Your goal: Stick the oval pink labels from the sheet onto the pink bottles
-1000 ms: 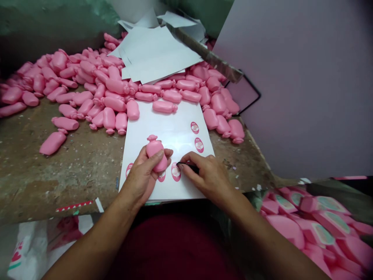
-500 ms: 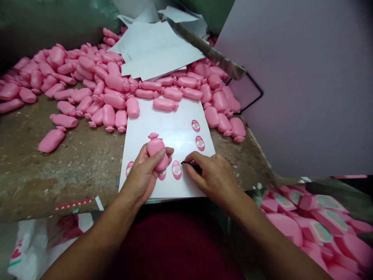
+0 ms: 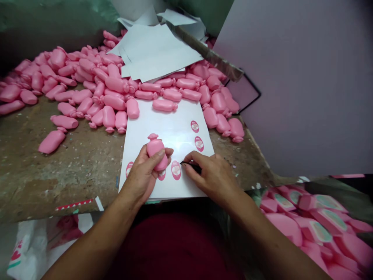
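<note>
A small pink plastic bottle [image 3: 155, 148] with a flared top is held upright in my left hand [image 3: 142, 171], thumb across its front. My right hand [image 3: 214, 173] pinches a thin black pointed tool [image 3: 194, 166], whose exact kind I cannot make out. Its tip is at the right edge of an oval pink sticker [image 3: 176, 170] on a white sticker sheet [image 3: 163, 190]. Other oval stickers stay on the sheet, two at the right [image 3: 199, 144] and one at the left [image 3: 129, 168]. Another lies partly hidden under the bottle and my left hand.
A large heap of pink bottles [image 3: 84, 74] covers the back of the worn table [image 3: 72, 171], some touching the sheet's far edge. White paper sheets [image 3: 154, 50] lie on the heap. Larger labelled pink pieces [image 3: 323, 225] fill the lower right. A pale panel [image 3: 305, 85] stands at the right.
Almost nothing differs. Both hands hold the same pose, with the tool tip still at the sticker's edge; the whole view has shifted very slightly.
</note>
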`<state>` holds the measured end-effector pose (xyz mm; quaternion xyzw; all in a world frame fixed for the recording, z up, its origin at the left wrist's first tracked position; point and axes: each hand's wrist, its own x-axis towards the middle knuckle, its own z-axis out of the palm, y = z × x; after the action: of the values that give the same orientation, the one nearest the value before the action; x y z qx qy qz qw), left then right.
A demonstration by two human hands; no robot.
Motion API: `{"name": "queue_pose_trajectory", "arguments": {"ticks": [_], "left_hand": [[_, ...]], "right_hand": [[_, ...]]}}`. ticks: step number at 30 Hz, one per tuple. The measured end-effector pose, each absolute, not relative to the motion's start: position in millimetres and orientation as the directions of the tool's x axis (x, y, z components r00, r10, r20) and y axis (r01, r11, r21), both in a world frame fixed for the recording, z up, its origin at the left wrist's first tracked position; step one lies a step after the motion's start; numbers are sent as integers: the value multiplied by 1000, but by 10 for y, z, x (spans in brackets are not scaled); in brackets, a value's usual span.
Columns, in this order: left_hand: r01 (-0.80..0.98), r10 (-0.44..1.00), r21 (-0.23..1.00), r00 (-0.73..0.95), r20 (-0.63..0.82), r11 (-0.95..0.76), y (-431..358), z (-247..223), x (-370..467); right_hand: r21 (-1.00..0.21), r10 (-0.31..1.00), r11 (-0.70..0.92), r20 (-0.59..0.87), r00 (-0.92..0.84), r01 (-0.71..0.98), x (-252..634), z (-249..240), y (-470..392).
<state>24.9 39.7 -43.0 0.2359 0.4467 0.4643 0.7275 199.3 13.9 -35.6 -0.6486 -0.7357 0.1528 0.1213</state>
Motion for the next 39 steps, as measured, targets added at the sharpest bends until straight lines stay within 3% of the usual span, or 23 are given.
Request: {"name": "queue_pose_trajectory", "arguments": {"ticks": [4, 6, 9, 12, 15, 18, 25, 39], "left_hand": [[-483, 887, 748, 177, -426, 456, 401, -437, 246], [-499, 884, 735, 174, -433, 459, 400, -440, 245], [-495, 880, 733, 168, -445, 465, 400, -447, 242], [-489, 880, 737, 169, -444, 467, 407, -454, 238], [-490, 889, 746, 172, -424, 451, 402, -432, 238], [-475, 879, 740, 239, -412, 476, 354, -351, 245], [-438, 745, 618, 518, -420, 653, 188, -117, 238], [-408, 751, 654, 521, -406, 637, 133, -86, 192]], "right_hand": [[-317, 993, 91, -42, -109, 944, 1965, -378, 178], [-340, 996, 73, -27, -88, 938, 1969, -402, 188], [-557, 998, 31, -31, -59, 830, 2000, -425, 166], [-822, 996, -78, -90, 7, 564, 2043, -389, 117], [-933, 988, -155, -155, 27, 324, 2060, -289, 86], [-954, 983, -178, -182, 4, 241, 2029, -182, 82], [-967, 986, -120, -142, -84, 224, 1911, -81, 56], [-947, 991, -67, -100, -91, 313, 1890, -53, 16]]}}
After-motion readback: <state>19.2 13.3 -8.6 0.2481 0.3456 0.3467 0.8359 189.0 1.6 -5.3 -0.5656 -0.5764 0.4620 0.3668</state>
